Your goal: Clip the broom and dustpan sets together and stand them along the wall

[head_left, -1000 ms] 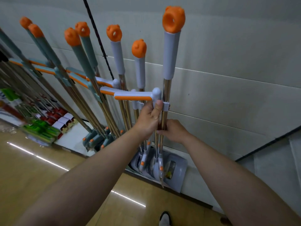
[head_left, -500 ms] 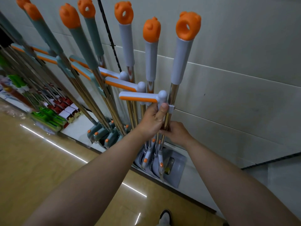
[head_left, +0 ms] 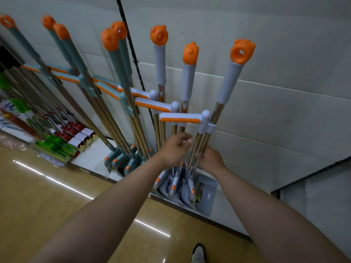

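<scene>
While the white tiled wall (head_left: 284,63) backs a long row of leaning broom and dustpan sets (head_left: 114,103), the nearest set (head_left: 221,103) stands at the row's right end, its dustpan (head_left: 208,194) on the floor. The right hand (head_left: 211,160) grasps its metal poles; the left hand (head_left: 175,147) hovers beside them, fingers loosely spread.

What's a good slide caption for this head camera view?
Right hand steadies the clipped broom set against the wall; left hand open.
</scene>
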`<action>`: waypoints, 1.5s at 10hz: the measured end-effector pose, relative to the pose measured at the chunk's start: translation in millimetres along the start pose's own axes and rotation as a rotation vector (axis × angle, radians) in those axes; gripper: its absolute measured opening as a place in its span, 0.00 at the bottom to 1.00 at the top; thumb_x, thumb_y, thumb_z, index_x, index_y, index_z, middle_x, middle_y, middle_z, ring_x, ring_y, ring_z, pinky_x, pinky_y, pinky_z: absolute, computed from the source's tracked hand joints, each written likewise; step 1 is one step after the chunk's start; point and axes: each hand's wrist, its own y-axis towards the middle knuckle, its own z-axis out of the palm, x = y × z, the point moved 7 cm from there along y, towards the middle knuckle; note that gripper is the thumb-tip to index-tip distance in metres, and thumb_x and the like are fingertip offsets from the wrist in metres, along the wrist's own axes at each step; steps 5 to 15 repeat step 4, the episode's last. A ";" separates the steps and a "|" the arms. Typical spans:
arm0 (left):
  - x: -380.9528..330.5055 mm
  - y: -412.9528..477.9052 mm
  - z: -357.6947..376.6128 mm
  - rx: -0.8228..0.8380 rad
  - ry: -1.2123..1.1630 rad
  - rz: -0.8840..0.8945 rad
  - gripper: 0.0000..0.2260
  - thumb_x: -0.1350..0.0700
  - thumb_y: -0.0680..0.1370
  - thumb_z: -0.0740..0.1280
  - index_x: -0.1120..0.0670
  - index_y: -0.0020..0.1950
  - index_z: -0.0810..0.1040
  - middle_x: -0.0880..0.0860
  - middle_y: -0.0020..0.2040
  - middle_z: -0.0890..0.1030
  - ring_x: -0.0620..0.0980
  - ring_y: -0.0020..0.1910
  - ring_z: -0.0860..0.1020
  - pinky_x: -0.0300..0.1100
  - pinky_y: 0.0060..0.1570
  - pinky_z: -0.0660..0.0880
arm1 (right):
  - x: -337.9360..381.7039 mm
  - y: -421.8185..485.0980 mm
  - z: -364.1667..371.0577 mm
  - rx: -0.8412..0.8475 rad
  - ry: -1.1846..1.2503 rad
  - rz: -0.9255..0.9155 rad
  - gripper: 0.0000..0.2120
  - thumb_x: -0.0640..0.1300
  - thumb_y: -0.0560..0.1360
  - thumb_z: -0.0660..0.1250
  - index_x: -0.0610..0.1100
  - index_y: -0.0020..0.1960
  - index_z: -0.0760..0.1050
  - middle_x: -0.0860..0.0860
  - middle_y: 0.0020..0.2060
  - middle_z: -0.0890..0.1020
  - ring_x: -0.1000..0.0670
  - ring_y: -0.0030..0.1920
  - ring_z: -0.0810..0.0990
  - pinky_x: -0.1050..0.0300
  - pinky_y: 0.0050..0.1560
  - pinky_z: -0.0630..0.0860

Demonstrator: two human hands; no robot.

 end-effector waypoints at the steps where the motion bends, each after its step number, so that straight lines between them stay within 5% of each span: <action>1: 6.4 -19.3 -15.0 -0.017 -0.024 0.000 0.14 0.52 0.83 0.62 0.52 0.68 0.74 0.49 0.61 0.78 0.49 0.59 0.78 0.45 0.60 0.74 | -1.9 -12.8 -7.0 -0.067 0.061 0.102 0.17 0.48 0.79 0.64 0.41 0.64 0.71 0.40 0.58 0.81 0.36 0.57 0.80 0.52 0.49 0.75; 3: 29.8 -88.6 -48.7 0.040 -0.037 0.042 0.13 0.56 0.83 0.62 0.57 0.66 0.76 0.54 0.57 0.80 0.47 0.50 0.82 0.31 0.43 0.78 | 14.7 -70.4 -29.6 -0.266 0.202 0.164 0.21 0.41 0.79 0.65 0.41 0.70 0.67 0.41 0.65 0.77 0.38 0.63 0.77 0.53 0.54 0.71; 4: 63.0 -137.6 -67.0 0.042 -0.046 0.034 0.12 0.57 0.83 0.62 0.57 0.65 0.76 0.55 0.56 0.80 0.46 0.48 0.81 0.32 0.45 0.78 | 23.5 -95.4 -21.6 -0.287 0.266 0.168 0.23 0.43 0.79 0.65 0.42 0.72 0.65 0.43 0.67 0.76 0.38 0.62 0.78 0.50 0.62 0.74; 15: 63.0 -137.6 -67.0 0.042 -0.046 0.034 0.12 0.57 0.83 0.62 0.57 0.65 0.76 0.55 0.56 0.80 0.46 0.48 0.81 0.32 0.45 0.78 | 23.5 -95.4 -21.6 -0.287 0.266 0.168 0.23 0.43 0.79 0.65 0.42 0.72 0.65 0.43 0.67 0.76 0.38 0.62 0.78 0.50 0.62 0.74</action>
